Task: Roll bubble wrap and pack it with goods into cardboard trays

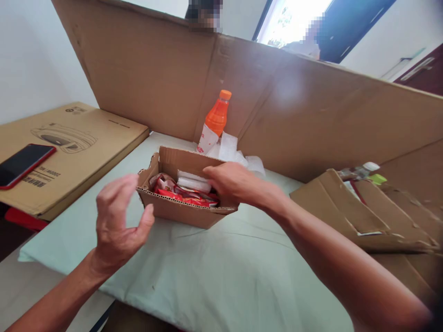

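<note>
A small open cardboard box (187,214) stands on the pale green cloth. Inside it lie red shiny packets (185,198) and a white wrapped bundle (194,181). My left hand (119,221) is just off the box's left end, thumb and fingers spread, with nothing in it. Over the right end of the box is my right hand (231,182), its fingers curled down inside the wall and partly hidden. It seems to grip that end of the box. Behind the box, an orange drink bottle (216,117) with a white label leans back, white foam wrap (229,145) beside it.
At left, a phone (26,161) lies on a large flat carton (114,138). A tall cardboard panel (155,69) closes off the back. At right sits another cardboard box (318,198) with a clear bottle (367,169) in it. People are partly visible beyond the panel.
</note>
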Demonstrator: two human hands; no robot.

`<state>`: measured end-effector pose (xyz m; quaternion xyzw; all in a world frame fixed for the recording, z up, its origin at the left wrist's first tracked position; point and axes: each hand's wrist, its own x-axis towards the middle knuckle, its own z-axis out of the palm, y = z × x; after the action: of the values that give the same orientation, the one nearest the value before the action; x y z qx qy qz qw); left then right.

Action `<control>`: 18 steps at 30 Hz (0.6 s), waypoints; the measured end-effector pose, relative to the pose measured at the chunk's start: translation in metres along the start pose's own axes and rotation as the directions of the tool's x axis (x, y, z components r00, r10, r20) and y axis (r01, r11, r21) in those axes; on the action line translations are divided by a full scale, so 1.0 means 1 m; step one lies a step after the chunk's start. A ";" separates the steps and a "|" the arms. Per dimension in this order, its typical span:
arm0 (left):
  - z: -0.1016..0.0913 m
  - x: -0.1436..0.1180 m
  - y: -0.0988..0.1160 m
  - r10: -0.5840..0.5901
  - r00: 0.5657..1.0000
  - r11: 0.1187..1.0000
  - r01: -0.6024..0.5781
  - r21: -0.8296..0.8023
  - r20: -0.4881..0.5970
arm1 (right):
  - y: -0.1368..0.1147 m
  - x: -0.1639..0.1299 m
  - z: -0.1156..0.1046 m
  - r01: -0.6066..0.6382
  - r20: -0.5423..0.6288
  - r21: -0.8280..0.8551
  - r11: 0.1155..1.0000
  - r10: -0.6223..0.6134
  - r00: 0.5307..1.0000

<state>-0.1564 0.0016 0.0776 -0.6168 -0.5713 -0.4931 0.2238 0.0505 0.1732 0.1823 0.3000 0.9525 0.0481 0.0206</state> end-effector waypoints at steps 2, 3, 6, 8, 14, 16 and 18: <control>-0.006 -0.012 -0.011 -0.177 0.984 0.982 0.177 -0.060 0.015 | 0.019 -0.048 -0.004 -0.083 -0.279 0.103 0.991 0.109 0.954; -0.007 -0.019 -0.019 -0.265 0.963 0.957 0.269 -0.108 0.053 | 0.026 -0.072 0.000 -0.136 -0.398 0.176 0.975 0.196 0.896; -0.004 -0.040 -0.045 -0.485 0.838 0.816 0.536 -0.216 0.249 | 0.028 -0.127 0.036 -0.217 -0.396 0.464 0.859 0.420 0.816; 0.005 -0.046 -0.058 -0.569 0.735 0.709 0.665 -0.234 0.368 | 0.011 -0.135 0.072 -0.221 -0.248 0.606 0.764 0.445 0.860; 0.044 -0.029 -0.039 -0.585 0.593 0.574 0.785 -0.235 0.553 | -0.029 -0.088 0.120 -0.204 -0.104 0.761 0.616 0.426 0.898; 0.051 -0.031 -0.016 -0.582 0.621 0.605 0.762 -0.230 0.526 | -0.018 -0.097 0.121 -0.258 -0.088 0.764 0.591 0.493 0.866; 0.050 -0.043 0.010 -0.520 0.668 0.657 0.711 -0.250 0.532 | -0.002 -0.123 0.124 -0.288 -0.073 0.771 0.568 0.528 0.846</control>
<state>-0.1239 0.0200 0.0229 -0.5023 -0.6569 -0.5116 -0.2332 0.1585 0.1107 0.0596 0.4855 0.7837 -0.2909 -0.2560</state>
